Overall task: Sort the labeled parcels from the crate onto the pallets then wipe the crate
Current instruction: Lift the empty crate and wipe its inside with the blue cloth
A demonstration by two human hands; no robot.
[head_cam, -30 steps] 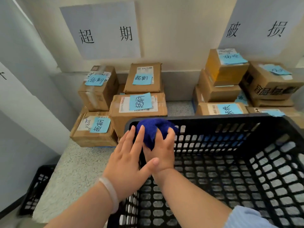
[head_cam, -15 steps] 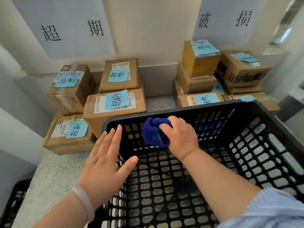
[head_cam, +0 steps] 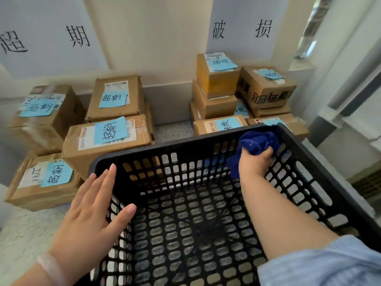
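Note:
A black lattice crate (head_cam: 185, 148) fills the lower middle of the view and holds no parcels. My right hand (head_cam: 254, 163) grips a crumpled blue cloth (head_cam: 257, 141) against the inside of the crate's far right corner. Flat on the crate's left rim rests my left hand (head_cam: 92, 209), fingers straight. Cardboard parcels with blue notes stand in two stacks by the wall: a left stack (head_cam: 109, 133) and a right stack (head_cam: 263, 89).
Two white paper signs hang on the wall, one above each stack: left sign (head_cam: 47, 36), right sign (head_cam: 241, 29). A strip of speckled floor (head_cam: 173, 131) separates the stacks. A window frame and grey ledge (head_cam: 350, 96) stand at the right.
My right hand has swept the blue cloth along the crate's far wall from the left corner to the right corner. My left hand has let go of the cloth and settled on the left rim.

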